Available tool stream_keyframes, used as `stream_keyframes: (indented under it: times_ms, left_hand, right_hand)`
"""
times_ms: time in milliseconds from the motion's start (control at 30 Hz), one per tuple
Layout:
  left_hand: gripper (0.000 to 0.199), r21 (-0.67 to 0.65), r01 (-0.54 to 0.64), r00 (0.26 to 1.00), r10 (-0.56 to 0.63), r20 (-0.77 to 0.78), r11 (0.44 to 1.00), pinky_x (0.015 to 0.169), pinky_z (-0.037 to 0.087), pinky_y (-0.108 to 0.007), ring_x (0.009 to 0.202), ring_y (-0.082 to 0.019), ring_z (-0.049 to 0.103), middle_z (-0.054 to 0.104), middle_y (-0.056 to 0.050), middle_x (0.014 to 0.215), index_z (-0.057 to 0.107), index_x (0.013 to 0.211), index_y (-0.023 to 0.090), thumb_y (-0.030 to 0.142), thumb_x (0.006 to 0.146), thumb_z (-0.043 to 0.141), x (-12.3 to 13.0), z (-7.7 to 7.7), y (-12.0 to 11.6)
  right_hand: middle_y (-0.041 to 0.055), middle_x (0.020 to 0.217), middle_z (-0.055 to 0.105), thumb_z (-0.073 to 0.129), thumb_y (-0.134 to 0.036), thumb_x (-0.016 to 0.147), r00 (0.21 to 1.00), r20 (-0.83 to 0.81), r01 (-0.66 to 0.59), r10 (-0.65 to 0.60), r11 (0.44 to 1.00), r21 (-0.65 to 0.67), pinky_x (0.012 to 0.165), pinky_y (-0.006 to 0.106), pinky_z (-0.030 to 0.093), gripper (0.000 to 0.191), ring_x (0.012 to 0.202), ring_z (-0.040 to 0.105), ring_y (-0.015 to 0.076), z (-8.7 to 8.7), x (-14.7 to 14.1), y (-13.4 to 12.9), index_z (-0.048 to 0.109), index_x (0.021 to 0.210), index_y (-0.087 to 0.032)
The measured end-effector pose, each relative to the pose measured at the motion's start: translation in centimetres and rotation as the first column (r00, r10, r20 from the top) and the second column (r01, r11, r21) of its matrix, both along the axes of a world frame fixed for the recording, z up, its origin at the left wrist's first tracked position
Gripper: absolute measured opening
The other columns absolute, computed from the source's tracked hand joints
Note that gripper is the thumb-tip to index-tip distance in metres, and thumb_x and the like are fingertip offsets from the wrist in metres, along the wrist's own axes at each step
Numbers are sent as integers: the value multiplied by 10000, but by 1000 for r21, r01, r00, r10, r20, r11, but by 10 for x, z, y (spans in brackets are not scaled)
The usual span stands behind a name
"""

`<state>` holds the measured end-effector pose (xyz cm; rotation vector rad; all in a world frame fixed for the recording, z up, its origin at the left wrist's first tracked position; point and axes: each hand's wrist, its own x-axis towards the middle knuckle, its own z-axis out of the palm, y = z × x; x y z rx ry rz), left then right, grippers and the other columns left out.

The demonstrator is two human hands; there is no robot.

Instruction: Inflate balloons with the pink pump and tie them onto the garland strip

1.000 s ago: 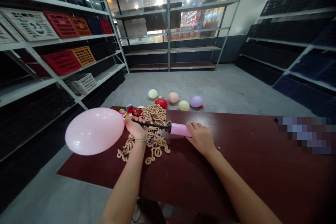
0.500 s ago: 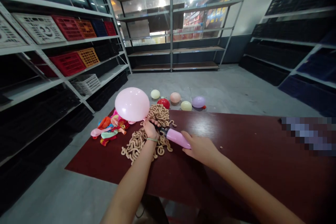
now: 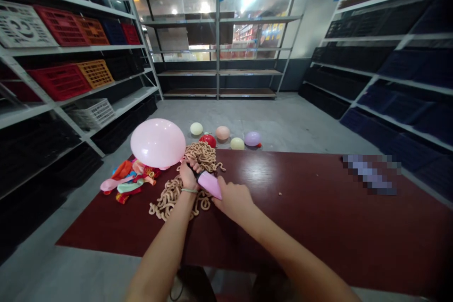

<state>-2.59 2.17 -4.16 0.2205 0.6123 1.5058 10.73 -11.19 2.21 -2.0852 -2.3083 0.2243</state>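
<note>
A large, inflated pink balloon (image 3: 158, 143) stands out to the left above the table. My left hand (image 3: 188, 175) is closed around its neck, where the black end of a hand balloon pump sits. The pump's pink barrel (image 3: 209, 184) slants down to the right, and my right hand (image 3: 233, 199) grips its lower end. Beneath and behind my left hand lie heaps of curly tan snack-like pieces (image 3: 170, 197). Several uninflated balloons (image 3: 131, 180) in mixed colours are piled left of them. My left fingers partly hide the join between balloon and pump.
The dark red table (image 3: 269, 226) stretches to the right, with a blurred-out object (image 3: 370, 173) at its far right. Several small inflated balloons (image 3: 222, 133) rest on the floor beyond it. Shelves with crates (image 3: 60, 80) stand left; more racks stand behind and right.
My right hand has come closer to my left, and less of the pump shows between them. The balloon looks slightly larger. The whole view has swung to the right.
</note>
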Motion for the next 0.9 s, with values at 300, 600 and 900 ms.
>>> stream_keyframes:
  times_ms: [300,600,900]
  left_hand:
    - [169,70,-7,1000,9,-21,998,341,184,-165,355,-55,311,304,86,546,355,748,213,187,837,497,-5,2,2]
    - [226,128,40,987,-59,148,991,361,201,-149,370,-36,306,274,90,549,331,722,206,164,826,528,-15,7,2]
    - [157,108,-96,994,102,-44,990,352,183,-193,374,-64,314,314,76,564,382,756,216,218,816,527,-7,11,0]
  right_hand:
    - [151,1060,692,593,-449,881,999,30,32,-28,989,-145,727,369,502,764,889,702,311,13,38,-68,270,1529,-207]
    - [155,964,716,672,-407,826,997,70,48,-43,996,-73,702,355,498,563,862,707,307,41,-9,-18,515,1308,-163]
    - [117,1140,689,598,-446,846,990,-119,58,-75,988,-140,748,345,461,687,993,684,313,-7,27,-37,350,1463,-274]
